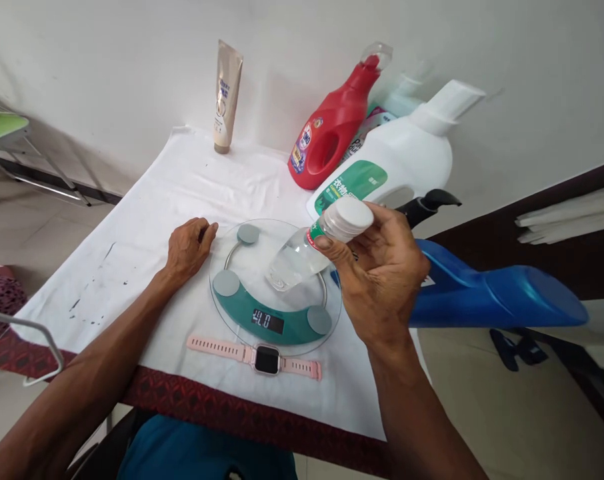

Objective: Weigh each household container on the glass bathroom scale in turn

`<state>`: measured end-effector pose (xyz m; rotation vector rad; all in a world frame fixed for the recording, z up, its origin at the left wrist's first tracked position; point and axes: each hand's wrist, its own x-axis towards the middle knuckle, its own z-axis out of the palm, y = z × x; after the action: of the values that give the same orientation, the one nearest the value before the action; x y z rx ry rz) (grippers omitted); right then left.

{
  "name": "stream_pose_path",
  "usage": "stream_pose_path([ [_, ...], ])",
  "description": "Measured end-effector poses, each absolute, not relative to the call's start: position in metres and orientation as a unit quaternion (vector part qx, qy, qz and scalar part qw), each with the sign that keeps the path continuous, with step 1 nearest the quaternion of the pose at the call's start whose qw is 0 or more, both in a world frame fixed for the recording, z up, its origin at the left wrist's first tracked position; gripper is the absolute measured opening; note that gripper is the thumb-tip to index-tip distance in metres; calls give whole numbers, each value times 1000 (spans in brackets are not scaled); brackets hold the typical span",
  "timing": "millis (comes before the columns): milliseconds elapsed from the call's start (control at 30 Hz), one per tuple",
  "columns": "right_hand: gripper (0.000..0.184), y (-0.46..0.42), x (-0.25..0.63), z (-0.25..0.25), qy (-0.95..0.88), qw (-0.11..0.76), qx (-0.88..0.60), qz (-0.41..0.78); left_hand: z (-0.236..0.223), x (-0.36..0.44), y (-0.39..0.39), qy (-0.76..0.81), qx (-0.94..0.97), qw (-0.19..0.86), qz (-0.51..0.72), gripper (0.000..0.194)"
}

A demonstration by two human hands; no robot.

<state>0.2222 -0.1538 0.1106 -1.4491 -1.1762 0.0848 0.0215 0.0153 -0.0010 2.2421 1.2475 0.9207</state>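
Observation:
Clear liquid shows inside a transparent bottle (302, 259) with a white cap, which my right hand (382, 267) grips near its neck. The bottle tilts with its base down to the left, over a round glass bathroom scale (267, 323); whether the base touches the glass I cannot tell. Digits are lit on the scale's display, not clearly readable. My left hand (189, 248) rests on the white cloth (147, 200) just left of the scale, its fingers curled closed around nothing visible. A pink-strapped smartwatch (267, 360) lies flat in front of the scale.
Along the wall stand a beige tube (227, 97), a red detergent bottle (335, 120) and a white detergent bottle (397, 153). Right of my right hand are a black pump top (435, 200) and a large blue bottle (482, 290). A metal rod (47, 347) rises at the table's left edge.

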Motion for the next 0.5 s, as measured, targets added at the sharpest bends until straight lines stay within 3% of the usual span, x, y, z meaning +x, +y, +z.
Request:
stream_pose_path([
  [133, 41, -159, 225, 109, -527, 562, -636, 38, 0, 21, 15, 448, 807, 199, 330, 36],
  [300, 71, -184, 236, 89, -525, 561, -637, 70, 2, 20, 12, 449, 807, 201, 327, 36],
  [500, 51, -234, 252, 25, -463, 514, -722, -11, 4, 19, 8, 455, 801, 205, 332, 33],
])
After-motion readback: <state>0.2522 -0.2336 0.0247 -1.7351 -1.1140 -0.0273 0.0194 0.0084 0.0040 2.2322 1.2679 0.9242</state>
